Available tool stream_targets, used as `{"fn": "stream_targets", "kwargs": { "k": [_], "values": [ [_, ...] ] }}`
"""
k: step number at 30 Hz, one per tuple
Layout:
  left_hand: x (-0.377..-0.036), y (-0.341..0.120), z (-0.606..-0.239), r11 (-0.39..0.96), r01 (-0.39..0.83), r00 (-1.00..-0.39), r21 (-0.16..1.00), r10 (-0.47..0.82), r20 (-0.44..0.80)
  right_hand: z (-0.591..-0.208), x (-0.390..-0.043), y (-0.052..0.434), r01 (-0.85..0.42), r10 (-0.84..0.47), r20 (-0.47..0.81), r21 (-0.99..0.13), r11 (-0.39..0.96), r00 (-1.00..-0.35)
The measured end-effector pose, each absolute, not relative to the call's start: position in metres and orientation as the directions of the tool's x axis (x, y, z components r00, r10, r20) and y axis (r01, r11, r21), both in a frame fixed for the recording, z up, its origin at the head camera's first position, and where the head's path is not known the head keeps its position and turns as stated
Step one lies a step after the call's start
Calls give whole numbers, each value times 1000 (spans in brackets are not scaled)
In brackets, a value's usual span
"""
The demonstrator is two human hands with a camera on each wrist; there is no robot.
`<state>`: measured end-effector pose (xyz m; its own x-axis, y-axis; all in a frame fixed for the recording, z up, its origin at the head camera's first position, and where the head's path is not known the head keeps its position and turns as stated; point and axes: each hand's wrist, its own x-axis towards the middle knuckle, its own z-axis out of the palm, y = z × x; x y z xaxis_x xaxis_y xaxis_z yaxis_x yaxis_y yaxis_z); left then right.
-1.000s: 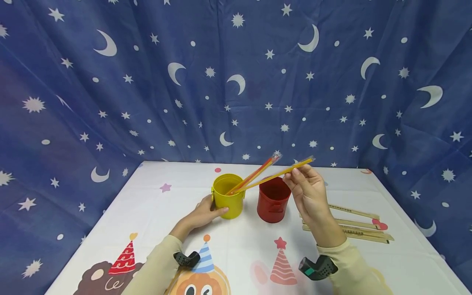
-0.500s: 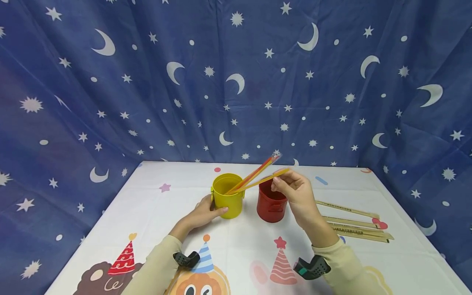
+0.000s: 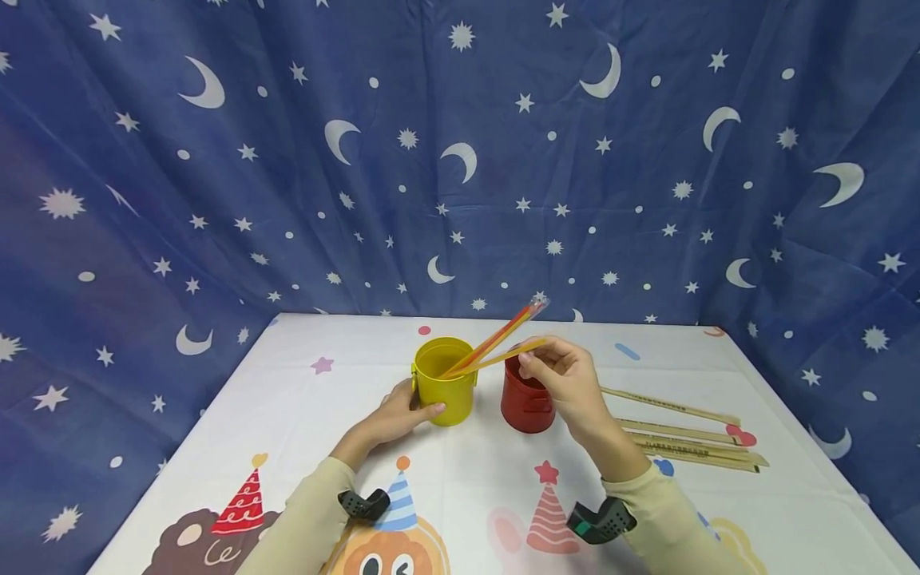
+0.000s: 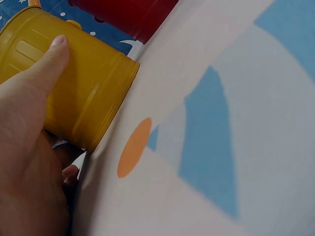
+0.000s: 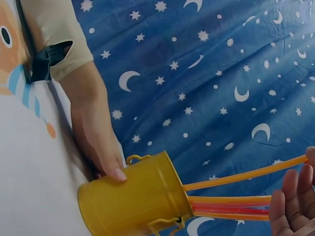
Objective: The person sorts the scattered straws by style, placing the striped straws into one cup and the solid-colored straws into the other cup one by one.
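Now the yellow cup (image 3: pixel 445 382) stands mid-tabletop with thin straws (image 3: pixel 496 339) leaning out. The left hand (image 3: pixel 391 418) wraps round the cup. The right hand (image 3: pixel 564 379) pinches one straw (image 3: pixel 503 356) tip. A red cup (image 3: pixel 527 399) stands just beside; its inside is hidden. Wooden sticks (image 3: pixel 683 435) lie near the tabletop's (image 3: pixel 287 415) right edge. A starry blue cloth (image 3: pixel 287 160) hangs behind.

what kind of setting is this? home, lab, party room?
Likely a staged tabletop set, not a lived-in room: a star-and-moon blue backdrop cloth fills the rear, a party-print tablecloth covers the table, and only small props such as the yellow bucket sit on it.
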<state>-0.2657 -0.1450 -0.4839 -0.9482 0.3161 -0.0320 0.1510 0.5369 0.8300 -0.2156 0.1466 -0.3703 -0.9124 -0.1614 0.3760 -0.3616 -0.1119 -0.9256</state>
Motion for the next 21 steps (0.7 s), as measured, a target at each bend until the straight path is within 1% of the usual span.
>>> {"fn": "stream_targets", "kwargs": {
  "k": [6,14,21],
  "values": [
    [-266,-145,-485,542,146,-950,828,310,-35,-372,-216,144,-365,-175,381,-923,-120,-908],
    [-266,-146,-485,551,146,-952,822,304,-35,-376,-218,140,-356,-183,363,-932,-69,-914],
    [-266,-146,-484,551,145,-952,822,304,-36,-378,-218,139,-354,-207,359,-933,-66,-910]
  ]
}}
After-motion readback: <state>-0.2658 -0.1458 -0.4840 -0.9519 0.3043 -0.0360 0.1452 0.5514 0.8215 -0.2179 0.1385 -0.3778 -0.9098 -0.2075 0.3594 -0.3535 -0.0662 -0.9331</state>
